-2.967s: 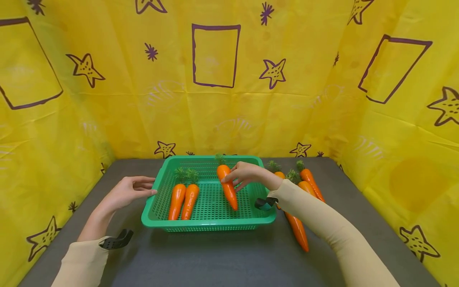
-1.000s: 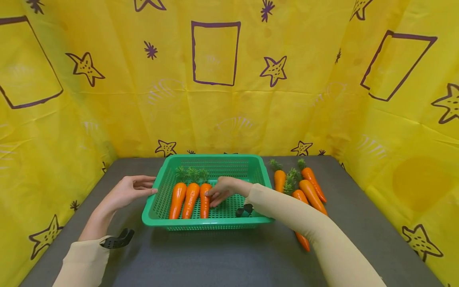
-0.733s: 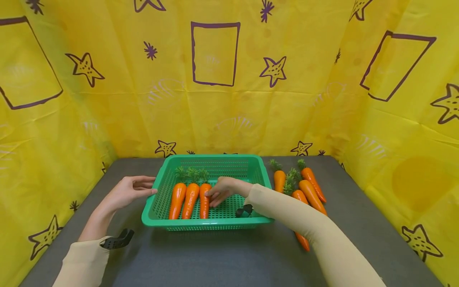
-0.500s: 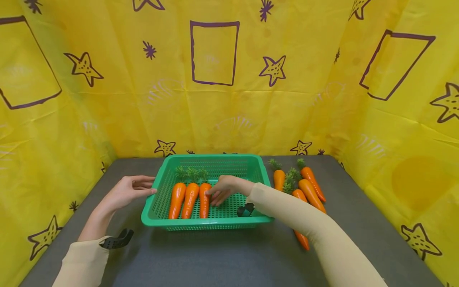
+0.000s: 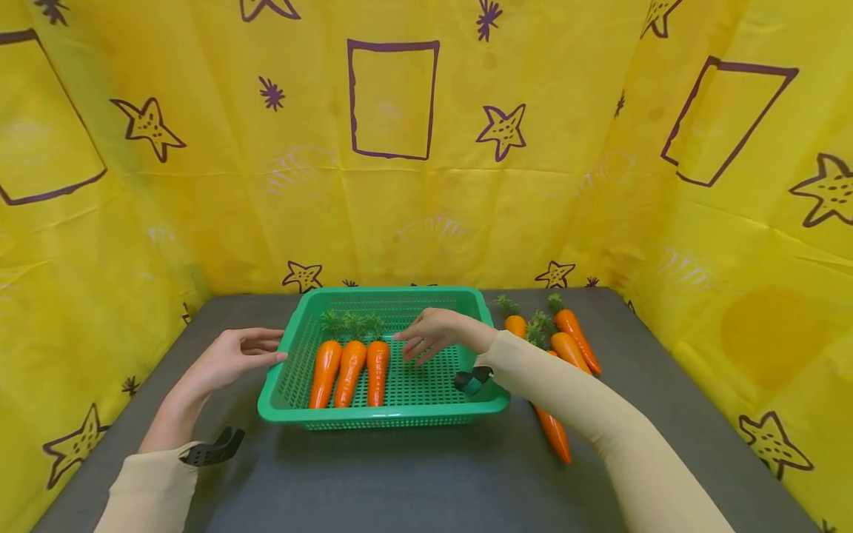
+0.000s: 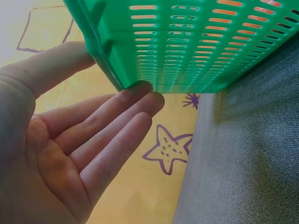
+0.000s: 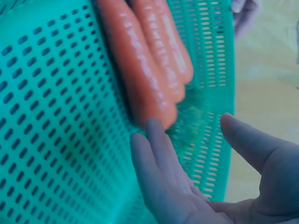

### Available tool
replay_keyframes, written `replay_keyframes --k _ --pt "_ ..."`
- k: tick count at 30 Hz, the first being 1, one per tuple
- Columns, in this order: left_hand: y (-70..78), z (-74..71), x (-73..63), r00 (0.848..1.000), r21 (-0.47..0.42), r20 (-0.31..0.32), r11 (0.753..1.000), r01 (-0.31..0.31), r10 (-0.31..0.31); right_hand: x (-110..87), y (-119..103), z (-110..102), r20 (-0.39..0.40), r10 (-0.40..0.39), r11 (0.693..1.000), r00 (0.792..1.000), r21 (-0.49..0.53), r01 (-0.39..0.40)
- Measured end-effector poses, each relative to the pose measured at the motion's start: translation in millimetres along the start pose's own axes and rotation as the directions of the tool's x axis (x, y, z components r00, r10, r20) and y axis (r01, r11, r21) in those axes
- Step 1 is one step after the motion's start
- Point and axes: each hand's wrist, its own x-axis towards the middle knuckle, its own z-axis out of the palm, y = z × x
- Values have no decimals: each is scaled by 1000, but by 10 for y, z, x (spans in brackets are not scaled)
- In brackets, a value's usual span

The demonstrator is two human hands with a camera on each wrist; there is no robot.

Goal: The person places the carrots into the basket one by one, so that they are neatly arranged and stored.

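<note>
Three orange carrots with green tufts lie side by side in the left half of a green perforated basket (image 5: pixel 383 411): a left one (image 5: pixel 325 374), a middle one (image 5: pixel 349 374) and a right one (image 5: pixel 377 374). Above the basket floor, just right of the right carrot, my right hand (image 5: pixel 440 332) holds nothing; its thumb and fingers are spread apart in the right wrist view. My left hand (image 5: pixel 233 359) touches the basket's left rim. In the left wrist view its fingers are nearly straight, with fingertips (image 6: pixel 142 88) against the rim and the thumb at the rim farther along.
Several more carrots lie on the grey tabletop (image 5: pixel 373 481) right of the basket, including a far one (image 5: pixel 578 340) and a near one (image 5: pixel 553 435); my right sleeve (image 5: pixel 573 400) partly covers them. Yellow cloth (image 5: pixel 400 215) with purple drawings stands around the back and sides.
My right hand has lowered a third carrot into the basket beside the other two, let it go, and drawn back up and right. The left hand stays at the rim.
</note>
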Motion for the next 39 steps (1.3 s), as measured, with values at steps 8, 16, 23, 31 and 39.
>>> replay_keyframes --k 8,16,23,31,39 --pt "-7 -5 -26 1000 17 -5 1000 -10 10 -300 -70 -129 -12 -63 997 998 -51 63" --pt "3 -8 -20 1000 11 -7 1000 -11 11 -580 -52 -376 -50 -93 994 994 -54 91" --pt "3 -8 -12 1000 14 -6 1000 -20 20 -760 44 -673 -111 -91 996 990 -29 88" --pt "0 -8 -20 1000 30 -4 999 -20 20 -907 228 -1013 -161 -74 997 984 -5 74" --pt "18 -7 -14 1000 16 0 1000 -3 3 -1074 446 -1317 -216 -36 999 976 18 40"
